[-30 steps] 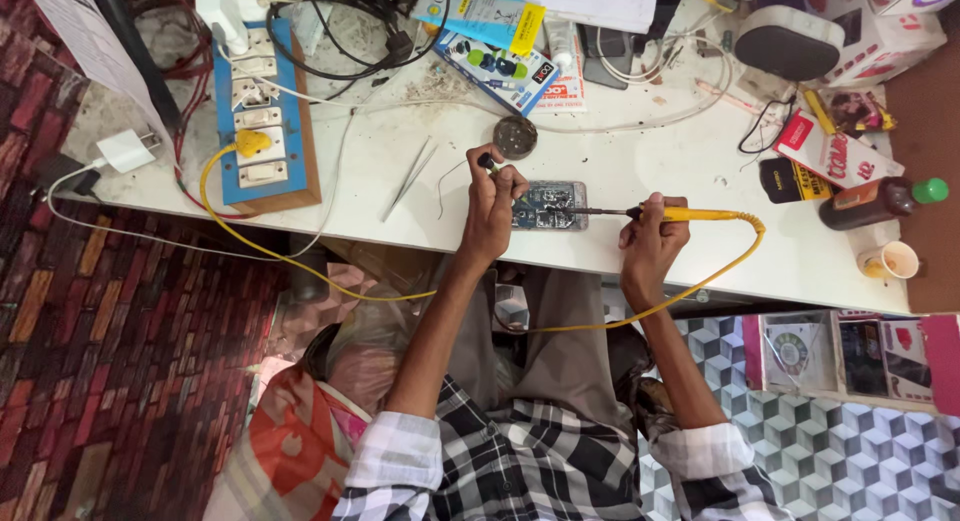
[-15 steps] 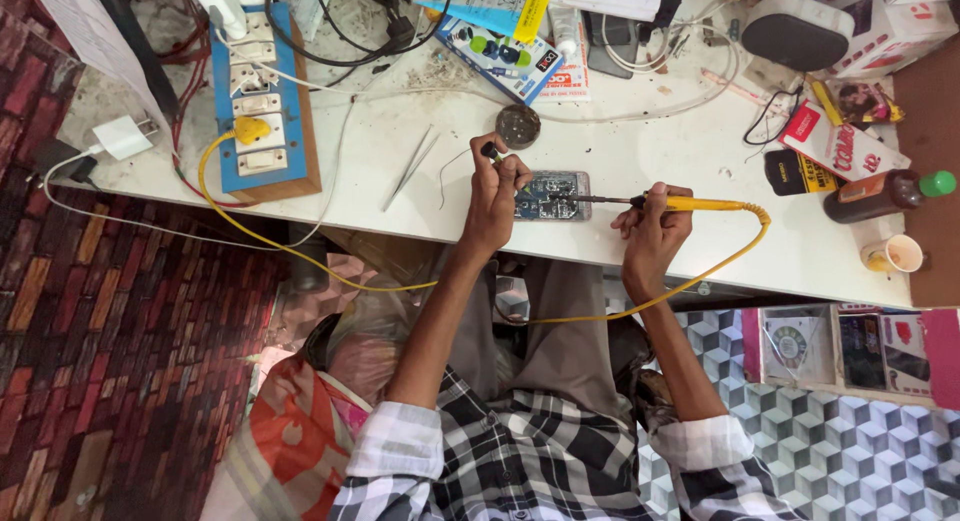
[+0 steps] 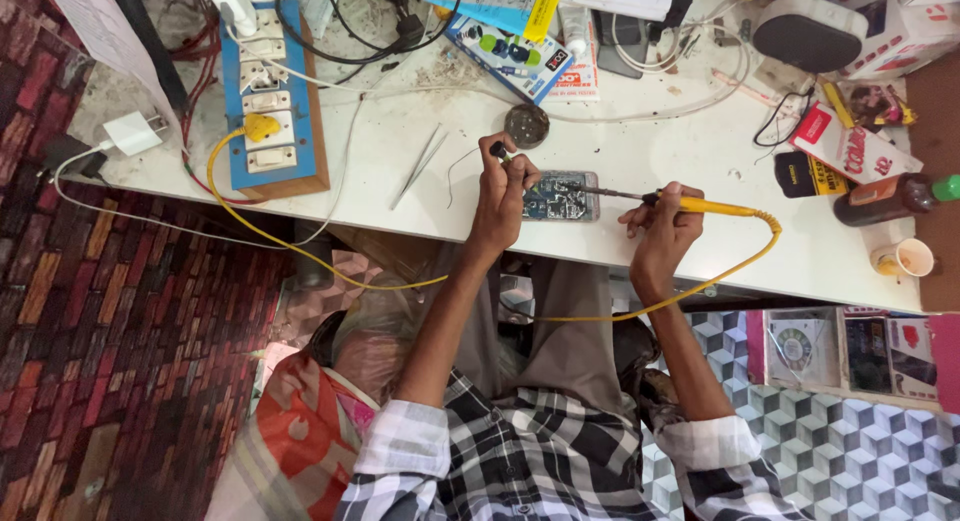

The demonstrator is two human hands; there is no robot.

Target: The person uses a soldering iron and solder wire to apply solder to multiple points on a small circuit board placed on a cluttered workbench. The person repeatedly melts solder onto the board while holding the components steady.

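A small blue-green circuit board (image 3: 560, 196) is lying flat near the front edge of the white worktable (image 3: 690, 166), and both hands are on it. The right hand (image 3: 662, 226) is closed around the yellow handle of a soldering iron (image 3: 690, 203), whose dark shaft is laid low across the board with the tip over its middle. The left hand (image 3: 503, 191) is curled at the board's left end, and a small dark-tipped tool (image 3: 497, 150) is pinched in its fingers; whether the board is also pressed down by that hand cannot be told. The iron's yellow cord (image 3: 735, 271) is looped off the table edge and run back to a yellow plug in the blue socket board (image 3: 268, 101). Tweezers (image 3: 420, 164) are left just beside the left hand, and a round dark tin (image 3: 527, 125) is set just behind the board. Soldering on the board looks to be the step in hand. The next move, by this view, calls for the tip to be kept steady on one joint and the board held still.
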